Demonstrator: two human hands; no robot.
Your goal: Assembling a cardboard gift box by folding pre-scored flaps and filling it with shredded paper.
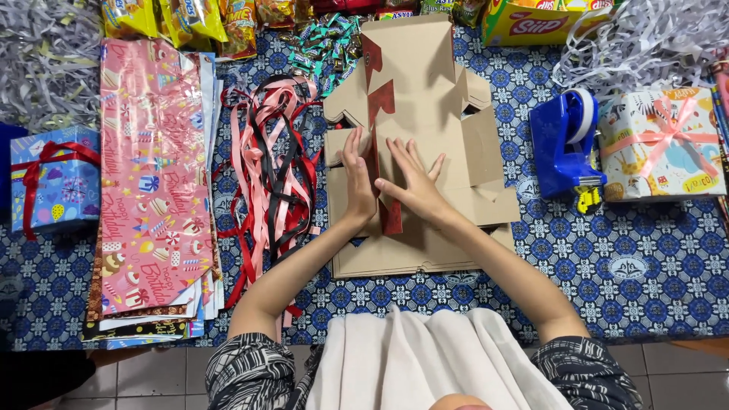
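Brown flat cardboard box [425,99] under both hands

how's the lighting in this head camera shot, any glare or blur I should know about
Head view: light is even and soft, with only faint shadows under the hands, left hand and right hand, on the flat cardboard box; slight sheen on the pink wrapping paper and snack packets; focus is sharp throughout; edges bow mildly from the wide lens.

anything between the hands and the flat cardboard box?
Nothing visible. Both the left hand and right hand already lie flat on the cardboard box, either side of its raised red-printed flap. The ribbons lie apart to the left, the tape dispenser to the right.
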